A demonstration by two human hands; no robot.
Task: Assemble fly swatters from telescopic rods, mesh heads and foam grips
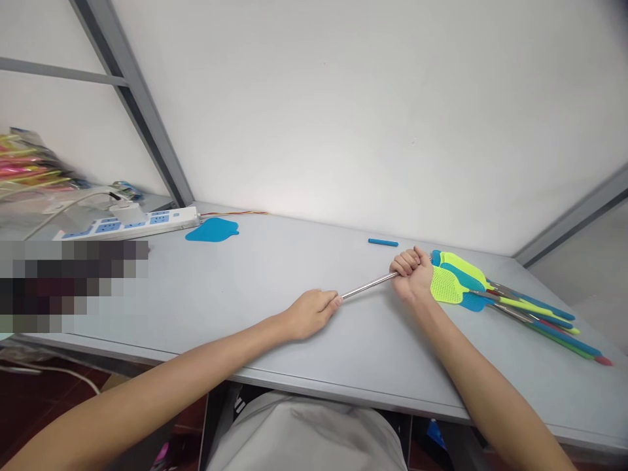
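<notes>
Between my two hands stretches a thin silver metal rod (pixel 367 286), slanting up to the right just over the table. My left hand (pixel 313 314) is closed around its lower left end. Around the other end my right hand (pixel 413 273) is closed, palm side partly toward me. The rod's ends are mostly hidden in the fists. Beyond my right hand lies a pile of fly swatters with yellow-green heads (pixel 447 286) and blue ones, their handles pointing right. A short blue tube (pixel 383 243) rests near the wall. Farther left lies a loose blue swatter head (pixel 212 230).
The grey table (pixel 196 294) runs along a white wall, with metal frame posts (pixel 147 104) at left and right. A white power strip (pixel 132 222) with plugs and cables sits at the back left. Colourful wrapped items (pixel 29 163) are heaped behind it. A pixelated patch covers the left edge.
</notes>
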